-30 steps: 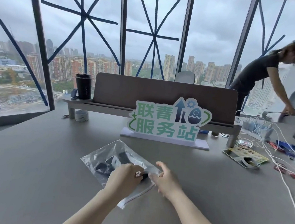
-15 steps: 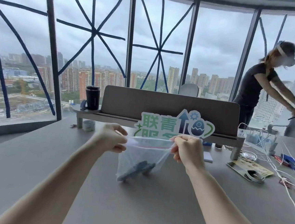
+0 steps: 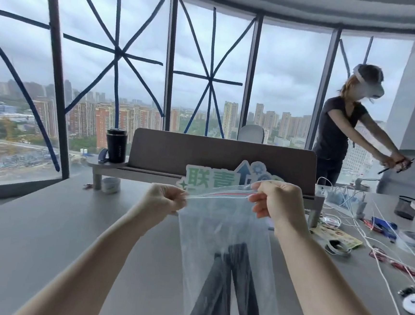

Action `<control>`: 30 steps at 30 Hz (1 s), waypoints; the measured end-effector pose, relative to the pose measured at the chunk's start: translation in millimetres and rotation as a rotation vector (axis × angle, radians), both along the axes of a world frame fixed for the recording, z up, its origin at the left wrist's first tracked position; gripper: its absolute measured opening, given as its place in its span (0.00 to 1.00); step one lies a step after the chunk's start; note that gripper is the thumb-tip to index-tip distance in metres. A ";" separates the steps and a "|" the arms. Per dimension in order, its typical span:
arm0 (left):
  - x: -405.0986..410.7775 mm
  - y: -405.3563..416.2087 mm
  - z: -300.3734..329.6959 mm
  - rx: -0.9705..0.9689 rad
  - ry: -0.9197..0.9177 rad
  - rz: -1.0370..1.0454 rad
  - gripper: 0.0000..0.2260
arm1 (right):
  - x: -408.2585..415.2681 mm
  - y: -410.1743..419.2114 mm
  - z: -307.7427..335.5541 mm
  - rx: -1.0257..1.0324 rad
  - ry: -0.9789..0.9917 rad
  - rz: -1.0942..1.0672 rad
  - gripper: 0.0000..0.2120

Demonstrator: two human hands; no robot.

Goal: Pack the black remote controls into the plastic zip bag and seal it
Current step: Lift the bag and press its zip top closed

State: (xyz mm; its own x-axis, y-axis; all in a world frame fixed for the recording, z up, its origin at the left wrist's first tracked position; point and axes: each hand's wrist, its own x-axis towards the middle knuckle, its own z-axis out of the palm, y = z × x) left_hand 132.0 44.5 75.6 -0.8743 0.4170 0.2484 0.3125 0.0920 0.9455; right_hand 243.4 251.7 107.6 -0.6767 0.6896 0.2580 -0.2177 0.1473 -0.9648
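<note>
A clear plastic zip bag [image 3: 223,224] hangs upright in the air above the grey table [image 3: 44,231]. Long black remote controls [image 3: 230,287] stand on end inside it, leaning against each other at the bottom. My left hand [image 3: 165,199] pinches the bag's top left corner. My right hand [image 3: 278,201] pinches the top right corner, and the zip strip with its red line is stretched taut between them.
A green and white sign [image 3: 212,180] stands behind the bag, before a brown desk shelf [image 3: 221,156] with a black cup [image 3: 116,145]. White cables [image 3: 384,250] and small items cover the table's right side. A person [image 3: 339,133] stands at the far right.
The bag has gone from lying on the table to being held up by its top corners. It now hangs closer to me, and the remotes have slid down on end.
</note>
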 end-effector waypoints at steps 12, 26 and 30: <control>34.1 38.3 12.1 0.144 -0.002 -0.026 0.06 | 39.9 1.6 7.7 0.960 -0.039 -0.208 0.10; 43.2 60.8 41.6 0.060 0.178 -0.052 0.05 | 7.9 8.2 47.1 0.902 -0.299 0.214 0.05; 44.1 62.8 44.6 0.062 0.192 -0.034 0.04 | 5.9 6.9 52.9 0.902 -0.311 0.228 0.05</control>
